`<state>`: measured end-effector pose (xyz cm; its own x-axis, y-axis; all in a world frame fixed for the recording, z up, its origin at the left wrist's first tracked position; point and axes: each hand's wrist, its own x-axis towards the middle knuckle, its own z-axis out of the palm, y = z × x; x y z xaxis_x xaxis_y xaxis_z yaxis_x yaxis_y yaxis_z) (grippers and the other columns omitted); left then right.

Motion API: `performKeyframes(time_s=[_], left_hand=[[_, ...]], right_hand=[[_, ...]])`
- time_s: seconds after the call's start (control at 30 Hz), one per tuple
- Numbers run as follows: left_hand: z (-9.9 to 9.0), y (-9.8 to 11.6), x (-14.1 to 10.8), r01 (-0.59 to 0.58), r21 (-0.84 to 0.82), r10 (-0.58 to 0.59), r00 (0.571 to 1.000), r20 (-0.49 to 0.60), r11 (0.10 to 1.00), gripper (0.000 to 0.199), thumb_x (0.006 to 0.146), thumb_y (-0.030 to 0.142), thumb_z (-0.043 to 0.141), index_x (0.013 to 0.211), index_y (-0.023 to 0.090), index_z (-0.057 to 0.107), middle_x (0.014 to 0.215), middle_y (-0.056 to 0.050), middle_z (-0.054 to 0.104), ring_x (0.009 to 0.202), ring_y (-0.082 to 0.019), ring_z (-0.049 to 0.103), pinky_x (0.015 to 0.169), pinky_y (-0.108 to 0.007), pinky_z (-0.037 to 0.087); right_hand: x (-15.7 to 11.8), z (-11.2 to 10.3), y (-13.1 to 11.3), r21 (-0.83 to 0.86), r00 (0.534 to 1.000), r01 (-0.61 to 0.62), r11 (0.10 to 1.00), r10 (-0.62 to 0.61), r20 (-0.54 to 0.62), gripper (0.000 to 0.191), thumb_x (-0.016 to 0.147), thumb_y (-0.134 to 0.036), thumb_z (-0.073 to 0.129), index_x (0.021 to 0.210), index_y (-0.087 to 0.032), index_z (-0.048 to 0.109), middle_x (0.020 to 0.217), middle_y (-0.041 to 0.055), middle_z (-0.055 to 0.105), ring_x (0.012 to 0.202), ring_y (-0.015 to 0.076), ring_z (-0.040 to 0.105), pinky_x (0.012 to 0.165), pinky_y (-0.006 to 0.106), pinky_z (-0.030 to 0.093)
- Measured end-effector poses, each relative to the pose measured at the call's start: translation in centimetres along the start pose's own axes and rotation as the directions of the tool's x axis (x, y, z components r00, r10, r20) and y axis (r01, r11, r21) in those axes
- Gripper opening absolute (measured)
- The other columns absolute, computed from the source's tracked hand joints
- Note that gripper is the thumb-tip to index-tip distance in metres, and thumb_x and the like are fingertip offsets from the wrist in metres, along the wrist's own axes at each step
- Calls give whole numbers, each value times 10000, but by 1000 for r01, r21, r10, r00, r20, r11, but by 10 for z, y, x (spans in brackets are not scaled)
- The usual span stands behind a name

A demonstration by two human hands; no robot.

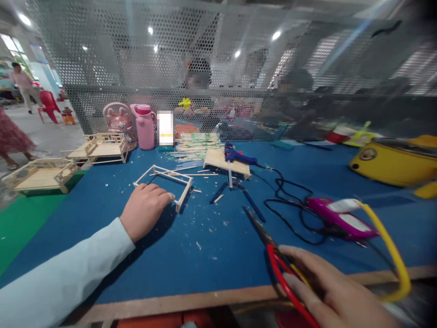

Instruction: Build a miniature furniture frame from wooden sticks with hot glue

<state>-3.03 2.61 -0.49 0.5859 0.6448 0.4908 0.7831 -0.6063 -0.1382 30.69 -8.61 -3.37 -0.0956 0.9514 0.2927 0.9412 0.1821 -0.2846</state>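
Near the middle left of the blue table, my left hand [146, 210] has its fingers closed on the near side of a small rectangular frame of wooden sticks [186, 190]. My right hand [327, 284], at the table's front edge, holds scissors [278, 264] by their red handles, the blades pointing up and left. Beyond, a blue glue gun [241, 157] rests by a pale wooden panel [218, 160], above dark blue pliers [251, 200]. Loose sticks [198, 143] lie in a pile behind the frame.
Small wooden furniture models [44, 175] stand at the left. A pink bottle [145, 130] stands by the mesh screen [129, 59]. At the right are a purple device [337, 218], black cables [287, 200], a yellow curved tube [392, 246] and a yellow container [392, 161].
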Motion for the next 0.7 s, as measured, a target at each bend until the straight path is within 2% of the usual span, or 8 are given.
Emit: performKeyframes(time_s=[0.07,0.17,0.23,0.3,0.4,0.5,0.63,0.7], left_hand=[[1,1,0,9,-8,-9,1000,2,1000,154,857,149,525,883,182,673,803,-47,718,769,-209,618,634,-319,378],[4,3,0,17,-29,-17,1000,-8,999,156,861,149,511,876,180,663,831,-45,719,789,-219,624,652,-336,390],[6,4,-1,25,-61,-27,999,-41,998,183,862,124,480,905,178,650,873,-48,720,815,-223,629,684,-355,407],[9,6,-1,24,-109,-33,996,-77,994,241,833,77,459,971,177,629,929,-57,716,866,-225,628,750,-385,420],[10,9,-2,17,-173,-33,995,-93,985,343,753,43,464,1039,175,600,992,-77,702,932,-234,614,860,-437,408],[8,13,-1,24,-229,-44,996,-83,973,330,746,83,471,1037,180,594,985,-83,697,946,-241,608,910,-466,392],[7,18,1,52,-278,-65,997,-38,959,253,855,243,469,1074,177,579,968,-79,690,944,-235,608,947,-468,374],[9,20,3,88,-260,-92,996,-3,962,326,868,373,490,1095,155,572,937,-90,685,923,-247,610,941,-478,376]], right_hand=[[17,5,-10,-42,997,-41,998,44,62,300,844,-321,404,1059,-222,588,1046,110,666,943,272,650,806,409,524],[56,4,-31,-238,969,-134,962,177,171,327,872,-233,329,1029,-147,602,1031,155,640,918,282,645,796,420,499],[80,-3,-46,-377,944,-112,920,217,249,330,865,-190,343,1063,-140,602,1029,160,631,897,296,642,751,417,491],[99,-10,-59,-444,944,-20,896,163,287,336,843,-137,372,1092,-152,598,1057,153,622,938,298,623,754,396,472],[126,-9,-74,-397,951,77,915,52,304,278,832,-154,436,1052,-154,606,1065,153,633,964,287,610,766,366,441],[152,5,-79,-341,942,70,937,50,332,239,818,-332,527,922,-140,623,950,162,681,849,283,645,652,331,430],[170,21,-73,-283,941,52,958,48,334,228,786,-382,582,831,-161,615,837,121,697,766,239,650,563,281,388],[171,21,-68,-243,942,58,968,28,335,196,794,-365,579,799,-171,610,778,93,689,723,209,639,559,265,382]])
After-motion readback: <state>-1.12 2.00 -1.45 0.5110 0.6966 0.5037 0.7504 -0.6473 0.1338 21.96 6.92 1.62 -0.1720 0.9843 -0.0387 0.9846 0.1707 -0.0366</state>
